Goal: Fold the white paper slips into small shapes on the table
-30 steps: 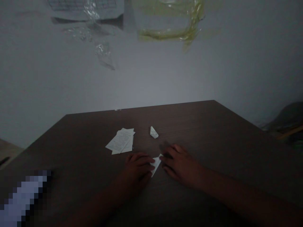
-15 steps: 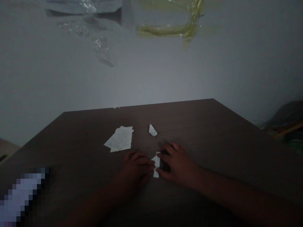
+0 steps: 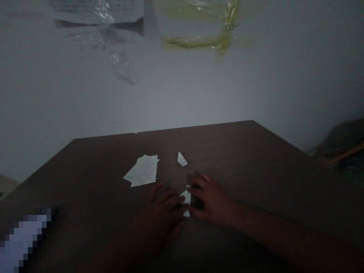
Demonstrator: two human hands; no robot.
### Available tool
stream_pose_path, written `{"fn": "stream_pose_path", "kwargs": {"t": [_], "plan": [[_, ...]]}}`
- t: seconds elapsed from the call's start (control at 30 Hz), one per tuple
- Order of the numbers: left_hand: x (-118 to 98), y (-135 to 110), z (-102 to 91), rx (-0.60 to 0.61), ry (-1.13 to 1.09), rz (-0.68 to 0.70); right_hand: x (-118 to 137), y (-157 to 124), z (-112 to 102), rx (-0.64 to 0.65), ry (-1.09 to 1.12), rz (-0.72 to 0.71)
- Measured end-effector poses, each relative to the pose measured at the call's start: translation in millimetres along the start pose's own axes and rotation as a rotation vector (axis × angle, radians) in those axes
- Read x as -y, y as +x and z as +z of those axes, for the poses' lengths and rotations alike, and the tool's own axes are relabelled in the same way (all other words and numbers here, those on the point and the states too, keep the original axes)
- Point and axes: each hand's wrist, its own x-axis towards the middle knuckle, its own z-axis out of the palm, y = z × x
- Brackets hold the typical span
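Observation:
A small folded piece of paper (image 3: 187, 196) lies on the dark wooden table, partly covered by fingers. My left hand (image 3: 165, 210) comes from its left side, fingers spread, with fingertips resting on the paper and the thumb apart below. On the other side, my right hand (image 3: 212, 199) has its thumb and fingertips at the paper's right edge, gripping it against the table. Beyond the hands sits another folded piece of paper (image 3: 182, 159). To its left is a loose pile of printed paper pieces (image 3: 142, 171).
The table (image 3: 227, 148) meets a pale wall (image 3: 199, 87) at the back. Yellow and clear tape (image 3: 193, 42) is stuck to the wall. A blurred-out pale object (image 3: 25, 235) lies at the front left. Dark items (image 3: 347, 151) stand beyond the right edge.
My left hand's fingers have shifted over the paper and spread, with the thumb now lower and apart. The right hand stays at the paper's edge. The whole view has shifted slightly.

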Motion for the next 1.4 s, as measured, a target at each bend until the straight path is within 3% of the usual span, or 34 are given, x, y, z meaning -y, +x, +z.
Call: {"fn": "stream_pose_path", "kwargs": {"t": [0.4,0.6,0.8,1.13,1.4], "plan": [[-6,3,-6.4,0.012,0.014,0.019,-28,22,7,-0.129,0.042,0.183],[-5,2,-8.3,0.032,0.052,0.014,-17,12,10,-0.134,0.034,0.068],[-1,2,-2.4,-0.018,0.024,0.038,-26,20,10,-0.15,0.011,0.179],[13,8,32.4,-0.133,-0.064,-0.259,-17,5,8,-0.071,0.072,-0.007],[14,4,30.8,-0.128,-0.116,-0.183,-19,3,4,-0.06,0.139,0.017]]}}
